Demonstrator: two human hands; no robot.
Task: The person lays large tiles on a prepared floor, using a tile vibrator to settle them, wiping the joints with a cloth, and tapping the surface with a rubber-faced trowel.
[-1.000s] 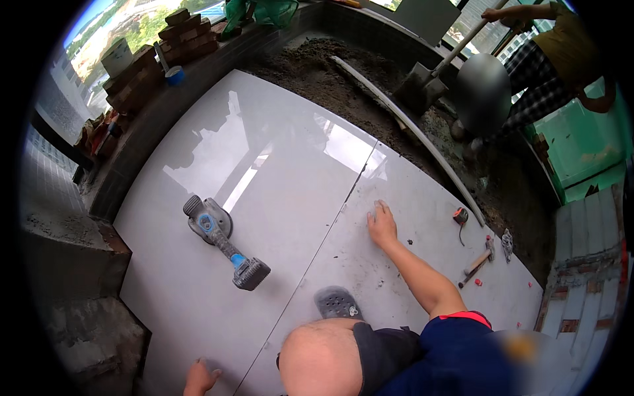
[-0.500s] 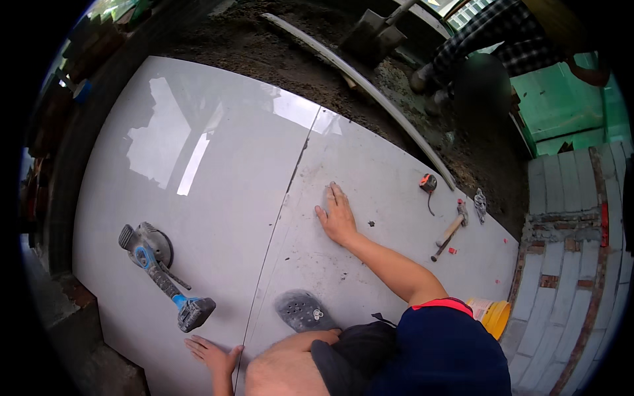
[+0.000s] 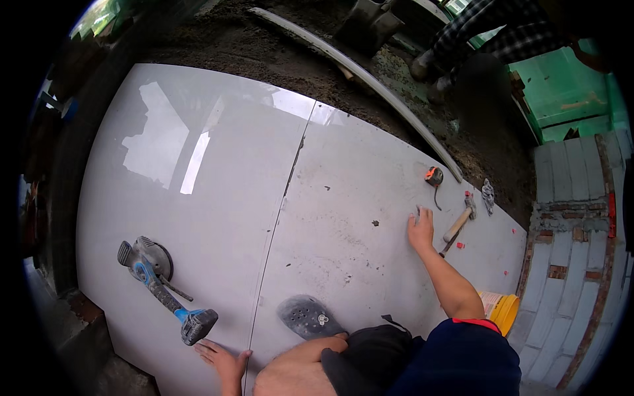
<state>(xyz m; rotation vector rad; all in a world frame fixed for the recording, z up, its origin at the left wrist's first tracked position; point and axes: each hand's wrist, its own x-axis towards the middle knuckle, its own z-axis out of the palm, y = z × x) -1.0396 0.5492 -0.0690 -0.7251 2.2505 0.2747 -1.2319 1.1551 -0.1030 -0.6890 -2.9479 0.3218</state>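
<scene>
- Nearest me, the left hand lies flat and wide on the left slab, holding nothing, with its thumb by the seam.
- Just beyond its fingertips I see the battery end of a grey-and-blue power tool, whose round base sits on the same slab.
- Right of the seam, a grey clog rests on the right slab.
- Farther right, the right hand touches that slab, fingers loosely bent; I cannot tell whether they pinch anything small.
- Beside it lie a hammer and, slightly farther, a tape measure, both apart from the fingers.
- As I judge it, two slabs are down edge to edge, with grit scattered over the right one.
- Past their far edge, dark soil remains uncovered, crossed by a pale pole.
- Farthest off, I make out a shovel blade and a co-worker's checked trousers.
</scene>
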